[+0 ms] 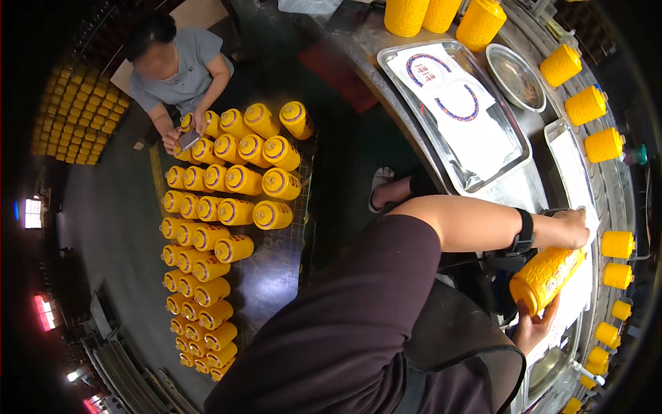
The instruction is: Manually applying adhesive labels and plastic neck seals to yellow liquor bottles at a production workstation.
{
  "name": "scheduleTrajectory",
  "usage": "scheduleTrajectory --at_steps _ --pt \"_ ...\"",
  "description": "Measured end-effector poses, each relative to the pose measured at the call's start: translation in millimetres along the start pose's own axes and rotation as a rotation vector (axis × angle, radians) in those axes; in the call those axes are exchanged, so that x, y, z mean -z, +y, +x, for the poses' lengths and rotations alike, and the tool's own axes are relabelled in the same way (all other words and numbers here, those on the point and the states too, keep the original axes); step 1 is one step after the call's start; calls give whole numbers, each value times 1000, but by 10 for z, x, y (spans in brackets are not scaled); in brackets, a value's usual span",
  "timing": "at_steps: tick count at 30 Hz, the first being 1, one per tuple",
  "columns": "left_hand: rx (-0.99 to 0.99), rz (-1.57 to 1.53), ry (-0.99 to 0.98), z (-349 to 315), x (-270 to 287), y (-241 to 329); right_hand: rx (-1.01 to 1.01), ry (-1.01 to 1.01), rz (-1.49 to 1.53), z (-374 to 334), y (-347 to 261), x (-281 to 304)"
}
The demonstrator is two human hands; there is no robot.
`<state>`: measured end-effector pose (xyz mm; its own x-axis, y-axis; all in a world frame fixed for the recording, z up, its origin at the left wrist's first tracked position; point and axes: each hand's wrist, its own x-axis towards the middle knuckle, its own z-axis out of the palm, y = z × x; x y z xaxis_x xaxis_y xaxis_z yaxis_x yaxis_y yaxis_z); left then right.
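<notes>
A yellow, rough-surfaced jar [545, 279] with a printed patch on its side lies tilted over the bench. My right hand [534, 328] is closed around its lower end, the thumb and fingers against the base. Near the jar's other end is my left hand [572, 229], its wrist in a black band. The left fingers are bent together over the edge of white sheets [569, 162] in a narrow tray; what they pinch is hidden. A larger metal tray [452, 181] beside my left forearm holds white sheets with curved, patterned label strips [458, 103].
A steel bowl [516, 77] stands beyond the large tray. Yellow jars [603, 145] line a curved conveyor [634, 207] along the right. On the left, rows of yellow jars [234, 212] cover a low table, where another person [181, 69] holds a phone [188, 140].
</notes>
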<state>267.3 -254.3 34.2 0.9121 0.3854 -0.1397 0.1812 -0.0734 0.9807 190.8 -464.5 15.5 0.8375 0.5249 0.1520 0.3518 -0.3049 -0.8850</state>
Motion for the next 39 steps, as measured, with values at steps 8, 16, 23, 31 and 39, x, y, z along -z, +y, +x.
scheduleTrajectory --at_steps 8,16,23,31,39 --pt "-191 -284 -131 -568 1201 -246 201 -332 -71 82 -266 131" --pt "-433 69 502 -2829 2386 -293 861 -934 -292 858 -950 -705" --pt "-94 431 1286 -5088 1509 -717 1140 -1452 -514 472 -1509 -1937" --pt "1058 816 1855 -6767 341 -2156 1384 -1623 -1221 242 -720 -2126" --pt "1176 670 1973 -7414 504 -3572 1107 -1466 -1117 26 -1014 -2046"
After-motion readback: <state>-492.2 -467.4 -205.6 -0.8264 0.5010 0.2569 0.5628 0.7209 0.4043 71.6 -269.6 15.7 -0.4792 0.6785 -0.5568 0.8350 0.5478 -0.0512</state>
